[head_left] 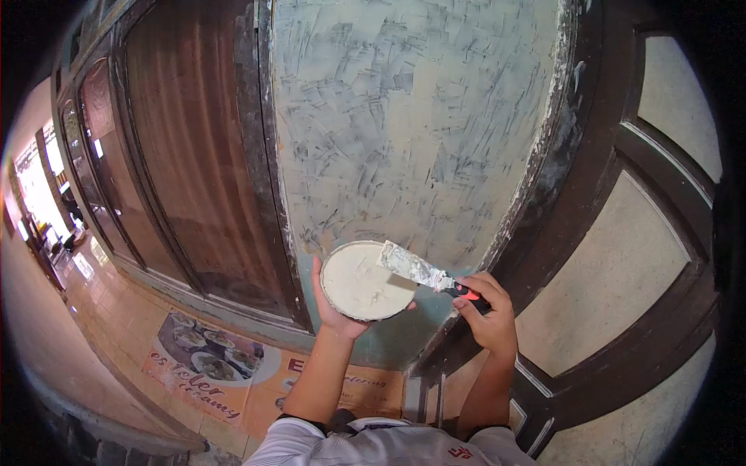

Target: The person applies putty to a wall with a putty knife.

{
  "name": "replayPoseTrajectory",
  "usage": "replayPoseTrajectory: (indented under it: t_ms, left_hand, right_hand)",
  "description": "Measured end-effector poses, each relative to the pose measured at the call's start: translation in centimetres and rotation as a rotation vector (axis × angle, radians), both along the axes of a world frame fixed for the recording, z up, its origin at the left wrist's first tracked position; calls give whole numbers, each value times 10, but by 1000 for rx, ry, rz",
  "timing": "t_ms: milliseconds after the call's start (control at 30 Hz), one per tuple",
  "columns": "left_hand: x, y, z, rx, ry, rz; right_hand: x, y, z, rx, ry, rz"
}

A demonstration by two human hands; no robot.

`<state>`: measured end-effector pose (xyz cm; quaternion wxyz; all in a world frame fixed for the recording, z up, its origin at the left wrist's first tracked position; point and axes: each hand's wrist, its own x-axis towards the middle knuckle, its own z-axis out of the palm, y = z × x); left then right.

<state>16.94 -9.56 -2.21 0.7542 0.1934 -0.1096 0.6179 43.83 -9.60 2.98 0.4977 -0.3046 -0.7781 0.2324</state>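
My left hand (pixel 336 314) cups a round tub of off-white putty (pixel 361 283) from below and the side, its open top facing me. In my right hand (pixel 491 314) is a putty knife (pixel 416 268) with a black and red handle. White putty smears its blade, and the tip overlaps the tub's right side; I cannot tell whether it touches the putty. Behind both hands stands a grey-green wall panel (pixel 420 116) covered with pale, streaky strokes of putty. The fingers under the tub are mostly hidden.
Dark wooden frames with a brown curtained window (pixel 190 140) stand on the left. A dark wooden door (pixel 590 365) with pale panels is at the right. On the tiled floor lies an orange printed banner (pixel 264 380). Bright daylight enters at the far left.
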Motion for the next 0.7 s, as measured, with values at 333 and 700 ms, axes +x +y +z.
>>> replayPoseTrajectory:
  t_ms: [333, 700]
  left_hand:
    - [-2, 19, 38, 94, 25, -45]
    - [-32, 62, 78, 116, 8, -92]
  right_hand:
    - [-21, 17, 11, 446, -41, -327]
    - [-38, 61, 16, -729, 606, 459]
